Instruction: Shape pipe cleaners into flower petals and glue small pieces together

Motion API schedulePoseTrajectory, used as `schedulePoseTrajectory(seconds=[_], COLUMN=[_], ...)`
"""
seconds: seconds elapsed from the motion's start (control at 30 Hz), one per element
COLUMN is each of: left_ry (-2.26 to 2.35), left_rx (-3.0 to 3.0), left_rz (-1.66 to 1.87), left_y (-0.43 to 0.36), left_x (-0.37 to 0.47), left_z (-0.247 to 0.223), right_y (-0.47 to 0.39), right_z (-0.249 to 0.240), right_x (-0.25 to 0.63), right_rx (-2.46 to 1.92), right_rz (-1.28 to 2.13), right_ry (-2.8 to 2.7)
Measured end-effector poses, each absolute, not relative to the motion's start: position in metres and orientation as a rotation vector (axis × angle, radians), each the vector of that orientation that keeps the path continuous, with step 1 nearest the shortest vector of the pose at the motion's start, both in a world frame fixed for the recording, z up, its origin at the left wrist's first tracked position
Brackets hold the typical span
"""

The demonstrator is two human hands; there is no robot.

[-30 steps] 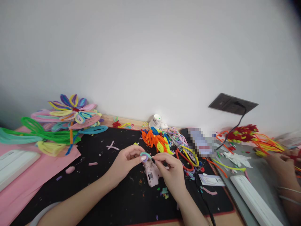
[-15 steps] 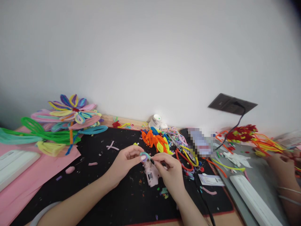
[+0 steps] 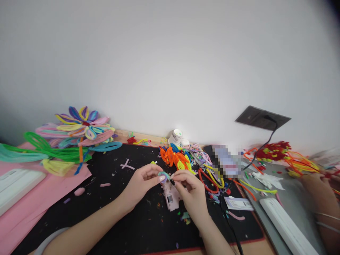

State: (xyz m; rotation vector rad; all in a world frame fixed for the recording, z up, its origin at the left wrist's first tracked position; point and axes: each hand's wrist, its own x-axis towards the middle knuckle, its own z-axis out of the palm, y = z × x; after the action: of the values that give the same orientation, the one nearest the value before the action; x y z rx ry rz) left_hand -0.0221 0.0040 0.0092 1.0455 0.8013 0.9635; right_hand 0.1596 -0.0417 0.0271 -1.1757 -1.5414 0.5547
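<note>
Near the middle of the black mat (image 3: 117, 226), my left hand (image 3: 142, 184) pinches a small teal and purple fuzzy piece (image 3: 164, 176) between thumb and fingers. My right hand (image 3: 190, 187) is closed just to the right of it, its fingertips pressed together at the piece's edge. Whatever is between those right fingertips is too small to make out. Below the fingers lies a pale pink device (image 3: 171, 199) with a small dark window, partly covered by my right hand.
Looped pipe-cleaner flowers (image 3: 86, 124) lie at the left on pink paper (image 3: 53, 191). Orange bundles (image 3: 172, 156) and coloured strips sit behind my hands. A black cable (image 3: 231, 226) runs at the right. Another person's hands (image 3: 318, 184) work at the far right.
My two hands have hardly moved and still meet at the small piece. At the far right, the other person's hands have shifted slightly, with a red strip now showing at them.
</note>
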Motion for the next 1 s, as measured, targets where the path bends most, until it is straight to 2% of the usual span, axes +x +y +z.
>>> schedulePoseTrajectory(seconds=[0.5,1.0], left_ry=[0.841,0.832], left_rx=[1.147,0.978], left_rz=[1.119,1.036], left_y=[0.0036,0.002], left_x=[-0.0233,-0.0219], left_z=[0.0119,0.0113], right_y=[-0.0399,-0.04], right_z=[0.0248,0.0257], right_x=[0.1606,0.1588], right_rx=[-1.165,-1.153], right_rz=[0.621,0.656], right_ry=[-1.506,-1.527])
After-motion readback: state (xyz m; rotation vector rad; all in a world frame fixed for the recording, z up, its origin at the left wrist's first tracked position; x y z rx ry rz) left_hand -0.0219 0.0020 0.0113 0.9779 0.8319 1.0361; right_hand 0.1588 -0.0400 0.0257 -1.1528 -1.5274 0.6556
